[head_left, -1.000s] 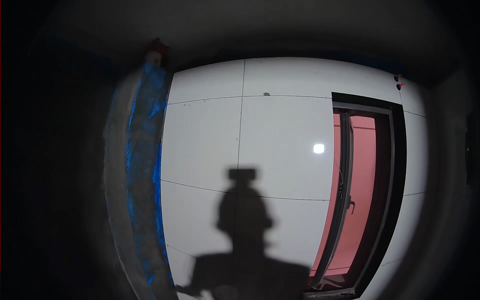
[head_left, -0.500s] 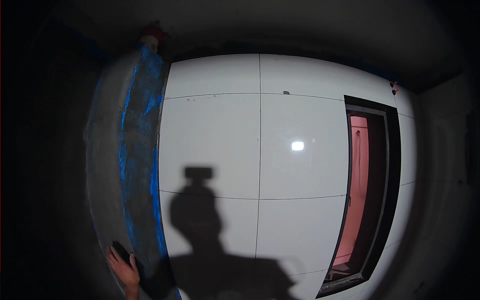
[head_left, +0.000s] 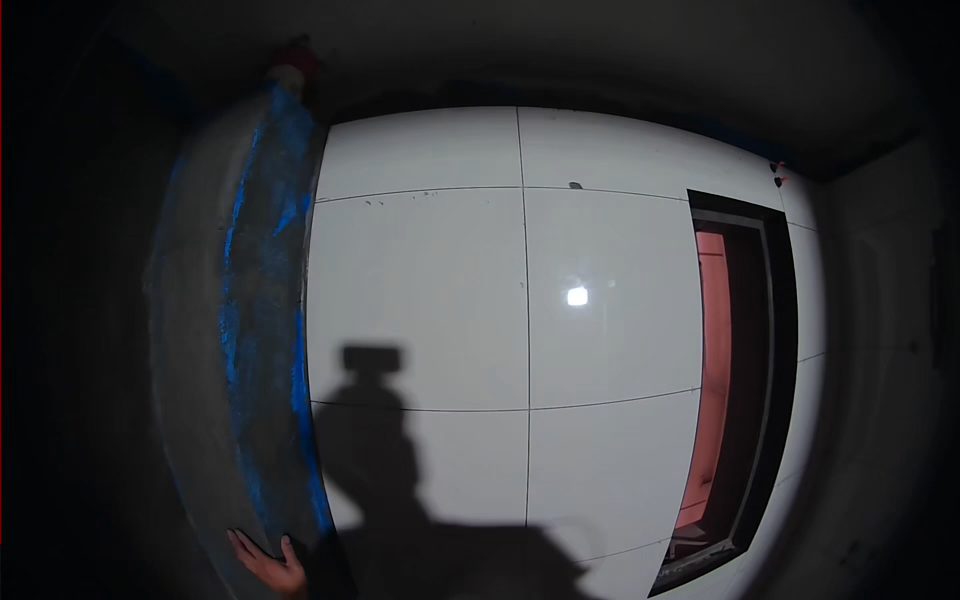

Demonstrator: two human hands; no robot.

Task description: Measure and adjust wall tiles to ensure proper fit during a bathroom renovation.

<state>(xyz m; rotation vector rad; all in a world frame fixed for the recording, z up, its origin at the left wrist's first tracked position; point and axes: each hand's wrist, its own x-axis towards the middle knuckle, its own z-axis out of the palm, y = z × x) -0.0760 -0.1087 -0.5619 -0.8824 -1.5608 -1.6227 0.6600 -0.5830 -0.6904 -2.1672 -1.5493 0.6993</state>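
My left hand (head_left: 270, 570) is low at the left, partly cut off by the lower edge of the view. Its fingers are stretched out and the thumb stands apart, with nothing in it. It lies against or just in front of a grey cement column (head_left: 190, 400); whether it touches the surface, I cannot tell. Blue coating (head_left: 230, 340) is smeared in streaks down this column. Right of it begins a wall of large white tiles (head_left: 420, 290). My right hand is out of view.
A dark-framed narrow opening (head_left: 770, 380) with a pink surface behind it is set in the tiles at the right. Small red-tipped pieces (head_left: 780, 175) stick out at the upper right. Near the ceiling, a red and white fitting (head_left: 292, 70) sits atop the column. My shadow (head_left: 375, 440) falls on the tiles.
My left hand sits lower and farther right in the view, and its wrist has dropped out of sight. The view has shifted slightly; my shadow has moved left and down.
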